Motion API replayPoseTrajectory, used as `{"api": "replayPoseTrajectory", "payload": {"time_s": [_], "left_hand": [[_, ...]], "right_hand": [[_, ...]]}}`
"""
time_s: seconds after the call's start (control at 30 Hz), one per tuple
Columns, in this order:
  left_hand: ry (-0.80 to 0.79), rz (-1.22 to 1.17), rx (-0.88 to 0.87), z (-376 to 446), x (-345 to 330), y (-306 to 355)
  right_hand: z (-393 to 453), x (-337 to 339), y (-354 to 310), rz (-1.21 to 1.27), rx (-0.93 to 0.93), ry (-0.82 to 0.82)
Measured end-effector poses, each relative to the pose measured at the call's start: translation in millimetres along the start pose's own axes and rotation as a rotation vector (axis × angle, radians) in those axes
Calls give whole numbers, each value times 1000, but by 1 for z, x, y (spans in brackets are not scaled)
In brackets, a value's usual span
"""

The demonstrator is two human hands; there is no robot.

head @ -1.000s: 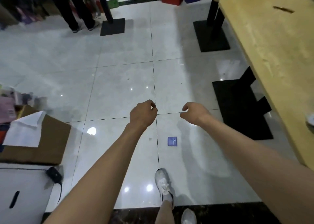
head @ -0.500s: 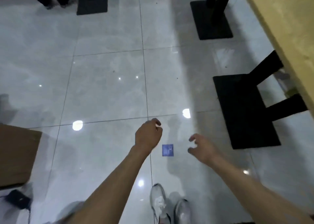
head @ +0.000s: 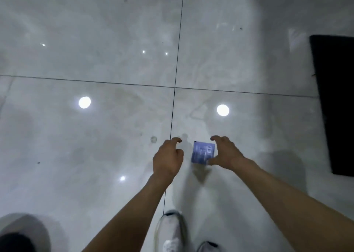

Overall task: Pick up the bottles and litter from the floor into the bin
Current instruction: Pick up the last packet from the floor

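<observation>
Wrapper (head: 203, 153) lies flat between right hand's (head: 227, 153) spread grip.

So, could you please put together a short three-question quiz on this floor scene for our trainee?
1. True or false: the right hand already grips the blue packet.
2. Which hand is nearer the packet? A) left hand B) right hand
3. What does the packet lie on?

Key
1. False: thumb and fingers are spread around it, not closed on it.
2. B: the right hand brackets the packet, while the left hangs apart to its left, fingers loosely curled and holding nothing.
3. The glossy tile floor, just right of a grout line and ahead of the white shoes.
</observation>
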State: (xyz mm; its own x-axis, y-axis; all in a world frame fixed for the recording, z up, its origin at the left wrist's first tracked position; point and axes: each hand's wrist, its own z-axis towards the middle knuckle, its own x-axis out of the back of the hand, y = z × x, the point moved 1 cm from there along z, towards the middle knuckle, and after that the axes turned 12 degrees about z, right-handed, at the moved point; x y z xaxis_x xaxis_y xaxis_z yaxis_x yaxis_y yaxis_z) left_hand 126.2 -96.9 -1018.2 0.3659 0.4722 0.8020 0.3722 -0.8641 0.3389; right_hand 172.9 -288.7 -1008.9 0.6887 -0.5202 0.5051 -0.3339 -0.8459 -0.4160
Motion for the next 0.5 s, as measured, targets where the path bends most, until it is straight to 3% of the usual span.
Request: {"api": "replayPoseTrajectory", "payload": {"time_s": [0.13,0.37,0.5], "left_hand": [[51,-2,-61,53,-40,-13],[90,54,-124,118,-69,-20],[122,63,-143,144,-72,-23]], "right_hand": [[65,-40,12,-118,32,-22],[116,-76,33,-422,118,77],[131,-70,41,-412,71,19]]}}
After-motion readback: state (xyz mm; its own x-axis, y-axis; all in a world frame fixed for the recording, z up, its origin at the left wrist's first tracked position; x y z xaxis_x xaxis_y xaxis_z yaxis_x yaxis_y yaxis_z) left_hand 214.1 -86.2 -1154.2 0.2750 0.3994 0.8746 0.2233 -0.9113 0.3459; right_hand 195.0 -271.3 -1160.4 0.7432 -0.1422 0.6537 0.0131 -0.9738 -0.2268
